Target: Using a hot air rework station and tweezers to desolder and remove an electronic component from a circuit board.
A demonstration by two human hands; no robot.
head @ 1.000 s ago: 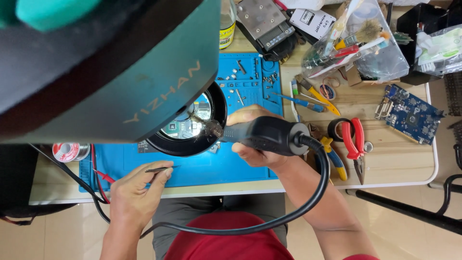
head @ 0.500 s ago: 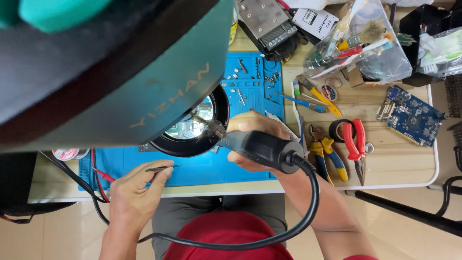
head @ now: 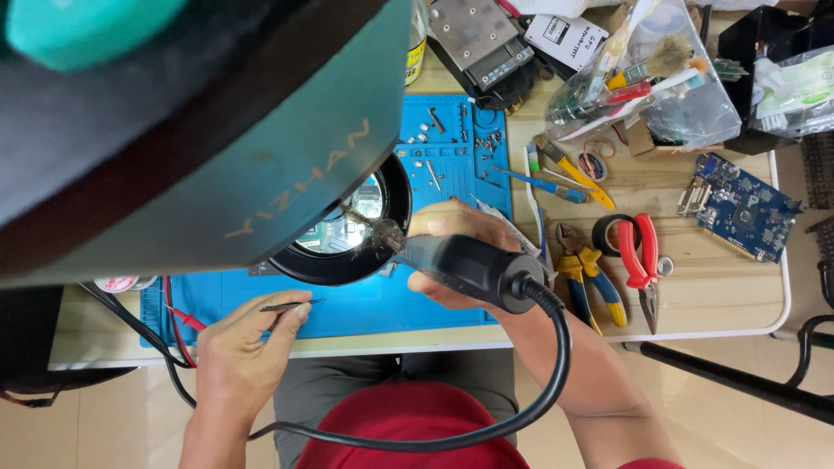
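My right hand [head: 456, 247] grips a black hot-air tool handle [head: 469, 265], its metal nozzle [head: 378, 230] pointing under a round black magnifier lens [head: 347, 226]. A circuit board shows through the lens. A thick black cable [head: 556, 365] runs from the handle down across my lap. My left hand [head: 243, 352] rests at the table's near edge and pinches thin black tweezers [head: 291, 306], tips pointing right over the blue work mat [head: 382, 304].
A large dark teal lamp head [head: 174, 130] covers the upper left. Red-handled pliers [head: 638, 260], yellow-and-blue cutters [head: 591, 282], a blue circuit board [head: 738, 208], screwdrivers, brushes in a clear bag [head: 660, 87] and a metal heatsink [head: 473, 39] lie on the wooden table [head: 712, 304].
My right hand has tilted the hot-air handle slightly, its rear end lower and further right. The left hand with the tweezers stays put.
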